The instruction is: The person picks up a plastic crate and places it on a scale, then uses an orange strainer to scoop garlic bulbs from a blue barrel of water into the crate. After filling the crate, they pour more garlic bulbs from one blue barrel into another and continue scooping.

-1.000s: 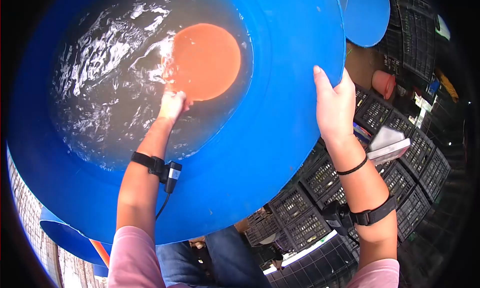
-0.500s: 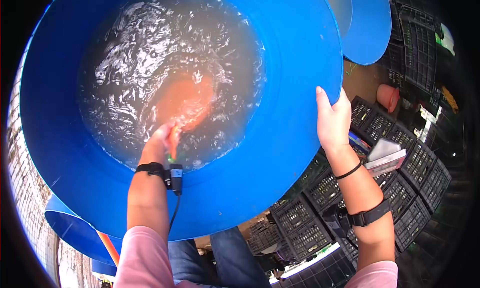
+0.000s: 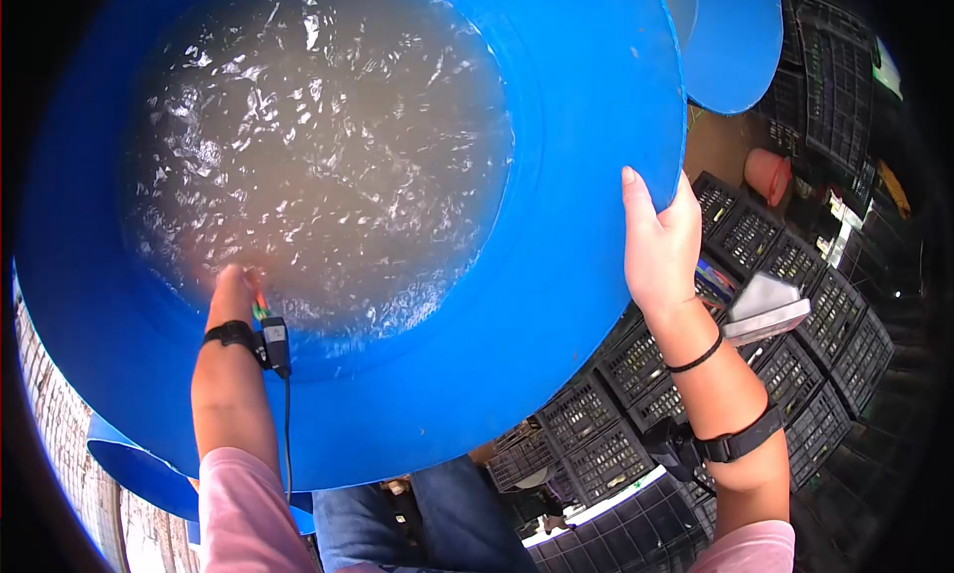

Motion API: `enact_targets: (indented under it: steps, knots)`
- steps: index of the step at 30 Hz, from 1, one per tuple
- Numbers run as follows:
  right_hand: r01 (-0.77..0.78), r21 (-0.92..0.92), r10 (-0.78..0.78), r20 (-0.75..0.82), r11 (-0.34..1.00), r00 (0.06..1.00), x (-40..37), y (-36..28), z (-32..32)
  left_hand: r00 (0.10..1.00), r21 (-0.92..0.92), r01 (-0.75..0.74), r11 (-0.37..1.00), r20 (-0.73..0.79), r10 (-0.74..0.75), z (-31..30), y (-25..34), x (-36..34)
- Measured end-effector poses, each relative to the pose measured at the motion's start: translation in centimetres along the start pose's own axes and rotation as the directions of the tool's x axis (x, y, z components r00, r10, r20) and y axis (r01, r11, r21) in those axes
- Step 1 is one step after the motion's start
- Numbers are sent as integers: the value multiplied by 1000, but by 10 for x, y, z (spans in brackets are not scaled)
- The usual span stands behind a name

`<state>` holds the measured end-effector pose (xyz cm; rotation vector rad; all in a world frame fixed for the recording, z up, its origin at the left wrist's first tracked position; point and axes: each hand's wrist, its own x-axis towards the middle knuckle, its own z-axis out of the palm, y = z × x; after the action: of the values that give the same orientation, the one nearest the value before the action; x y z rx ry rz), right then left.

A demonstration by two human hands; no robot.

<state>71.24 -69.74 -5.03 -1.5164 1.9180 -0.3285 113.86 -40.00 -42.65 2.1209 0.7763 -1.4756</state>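
Observation:
A large round blue tub [image 3: 586, 175] holds murky, rippling water [image 3: 338, 146]. My left hand [image 3: 234, 280] dips into the water near the tub's lower left inner side. Its fingers are closed around the handle of an orange scoop-like tool [image 3: 261, 300]. The broad part of that tool lies under the water and shows only as a faint reddish blur. My right hand [image 3: 664, 245] grips the tub's right rim, with the thumb on the inside and the fingers hidden behind the wall.
Stacks of black plastic crates [image 3: 606, 434] fill the right side, beyond the tub. A grey-white angular object [image 3: 770, 305] rests on them. Farther back are a pink bucket [image 3: 768, 175] and another blue tub [image 3: 735, 46]. A blue container [image 3: 139, 464] sits at lower left.
My left hand has swept left through the water with the orange tool, whose broad part has sunk out of clear view. My right hand keeps its grip on the rim.

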Motion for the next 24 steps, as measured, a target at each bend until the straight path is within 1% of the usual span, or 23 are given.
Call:
enact_targets:
  steps: [3,6,9,12,15,17,19,22,24]
  knots:
    - [31,4,-31,-3,1000,1000,0,-4,3,984,94,-176,980,19,176,47,43,-21]
    - [11,40,-10,-14,999,1000,-1,-5,4,933,216,-359,908,52,356,88,83,-38]
    - [27,33,-27,4,999,1000,-1,-3,2,848,357,-520,776,108,519,127,120,-54]
    - [19,23,-20,20,1000,1000,1,-2,2,755,489,-625,608,180,631,160,151,-65]
    - [9,61,-9,2,998,1000,-1,-4,4,681,594,-667,450,242,691,188,160,-74]
    - [25,21,-25,-28,999,999,-1,-4,5,635,645,-681,347,285,718,206,162,-78]
    - [27,2,-27,-17,1000,999,-2,-3,5,586,688,-687,235,333,739,226,163,-80]
    - [33,2,-33,-16,999,999,-1,-1,6,529,727,-682,82,414,741,262,154,-89]
    - [-18,26,19,-32,999,999,-1,-3,6,508,747,-664,-19,470,721,284,139,-97]
